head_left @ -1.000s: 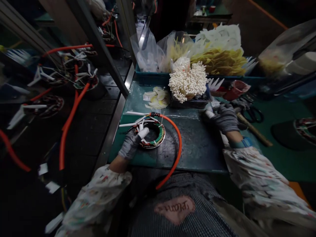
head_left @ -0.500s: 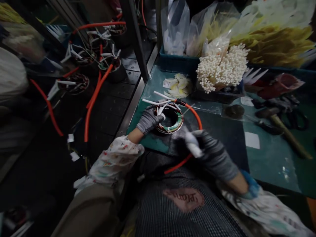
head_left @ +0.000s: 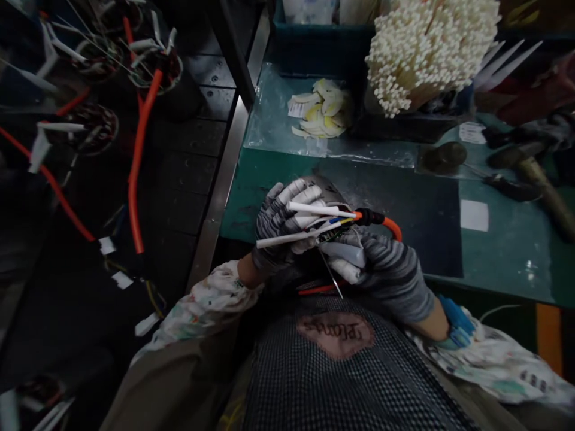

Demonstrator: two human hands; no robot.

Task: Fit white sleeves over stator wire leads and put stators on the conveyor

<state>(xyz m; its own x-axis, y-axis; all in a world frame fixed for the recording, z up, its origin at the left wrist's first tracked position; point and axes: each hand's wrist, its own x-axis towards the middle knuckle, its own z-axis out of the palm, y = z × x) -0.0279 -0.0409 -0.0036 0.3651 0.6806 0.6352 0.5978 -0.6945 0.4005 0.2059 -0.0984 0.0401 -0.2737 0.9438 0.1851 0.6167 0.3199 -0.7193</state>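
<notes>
Both gloved hands hold a wound stator coil at the near edge of the green bench, lifted off the dark mat. My left hand grips its left side; white sleeved leads stick out across its fingers. My right hand closes on the coil's right side from below, and the coil body is mostly hidden between the hands. An orange cable runs from the leads, over my right hand and down to my lap.
A bundle of white sticks stands in a blue tray at the back. Yellow-white paper slips lie on plastic. A hammer and dark tools lie at right. Other coils with orange cables cover the dark surface at left.
The coil lay on the mat under my left hand; now both hands have it lifted at the bench's near edge. My right hand came from the back right to the coil.
</notes>
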